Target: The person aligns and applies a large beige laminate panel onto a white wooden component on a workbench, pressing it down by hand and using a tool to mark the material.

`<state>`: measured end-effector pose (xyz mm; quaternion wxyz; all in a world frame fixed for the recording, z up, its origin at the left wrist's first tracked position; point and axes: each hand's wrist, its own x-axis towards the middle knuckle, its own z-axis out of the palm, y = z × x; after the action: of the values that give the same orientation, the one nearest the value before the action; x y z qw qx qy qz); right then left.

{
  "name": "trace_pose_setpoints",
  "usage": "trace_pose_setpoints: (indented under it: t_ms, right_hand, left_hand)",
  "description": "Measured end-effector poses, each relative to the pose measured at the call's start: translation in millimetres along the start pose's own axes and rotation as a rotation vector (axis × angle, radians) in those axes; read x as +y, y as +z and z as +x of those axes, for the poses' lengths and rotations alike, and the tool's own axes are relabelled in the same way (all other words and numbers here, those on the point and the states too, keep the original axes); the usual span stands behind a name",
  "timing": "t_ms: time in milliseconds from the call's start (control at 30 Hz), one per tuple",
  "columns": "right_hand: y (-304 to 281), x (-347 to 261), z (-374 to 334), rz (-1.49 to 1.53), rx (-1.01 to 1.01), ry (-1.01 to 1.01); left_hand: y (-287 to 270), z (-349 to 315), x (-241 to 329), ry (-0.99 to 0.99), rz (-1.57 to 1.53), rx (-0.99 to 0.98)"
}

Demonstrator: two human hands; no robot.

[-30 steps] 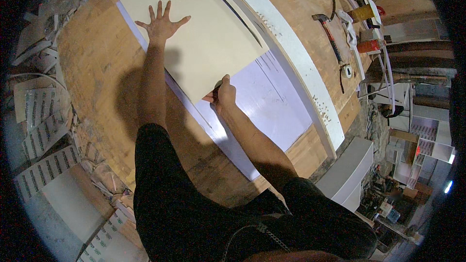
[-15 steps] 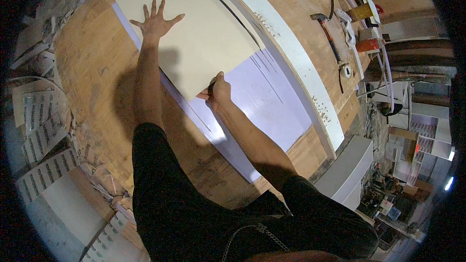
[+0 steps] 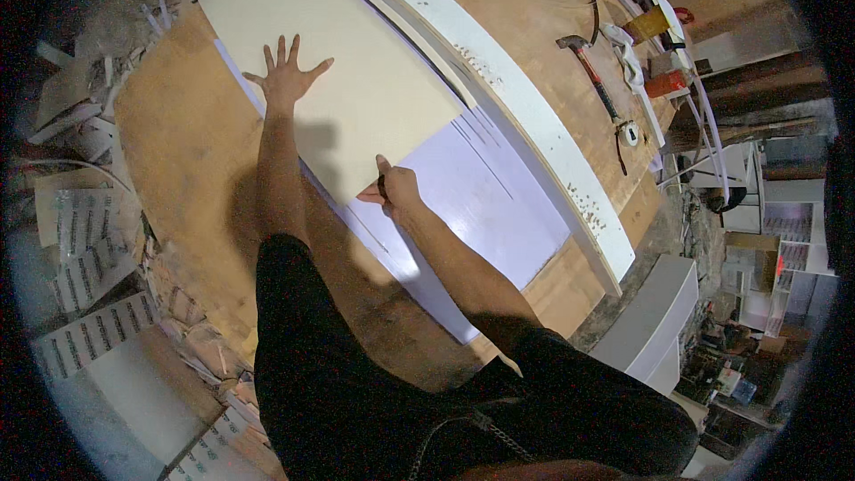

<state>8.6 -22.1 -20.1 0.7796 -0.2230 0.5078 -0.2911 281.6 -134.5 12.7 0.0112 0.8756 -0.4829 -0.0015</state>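
A large cream sheet (image 3: 356, 53) lies over a glossy pale lilac panel (image 3: 472, 187), whose near part shows uncovered with thin dark lines on it. My left hand (image 3: 285, 82) rests palm down on the cream sheet, fingers spread, near its left edge. At the sheet's near corner my right hand (image 3: 398, 189) pinches the edge, thumb on top and fingers beneath. A dark patch shows at that hand's grip; I cannot make out what it is. Along the right side of the panel stands a long white board (image 3: 525, 107) with brown specks.
Both panels lie on a wooden worktable (image 3: 178, 125). A hammer (image 3: 588, 76) and a round white tape measure (image 3: 631, 134) lie beyond the white board, near a white cloth (image 3: 621, 49). Scraps and boards (image 3: 98, 325) litter the left floor; a white box-like unit (image 3: 646, 321) stands right.
The whole view has shifted, so the far end sits lower in the picture. The cream sheet appears slightly nearer to me over the lilac panel. Both hands keep the same grip and pose.
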Motion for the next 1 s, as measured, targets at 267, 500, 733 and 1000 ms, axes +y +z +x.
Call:
trace_pose_setpoints:
  t_ms: [267, 500, 733, 1000]
  right_hand:
    - [-15, 42, -80, -0.165, 0.004, 0.053]
    - [-81, 143, -202, -0.191, -0.234, 0.099]
    - [-155, 197, -332, -0.435, -0.176, 0.080]
    - [-282, 225, -453, -0.831, -0.174, -0.070]
  left_hand:
    - [2, -73, -19, -0.017, -0.004, -0.043]
    - [5, -239, -45, -0.229, -0.172, 0.000]
    - [-20, -402, -60, -0.539, -0.273, 0.160]
    - [-35, -520, -79, -0.419, -1.404, 0.412]
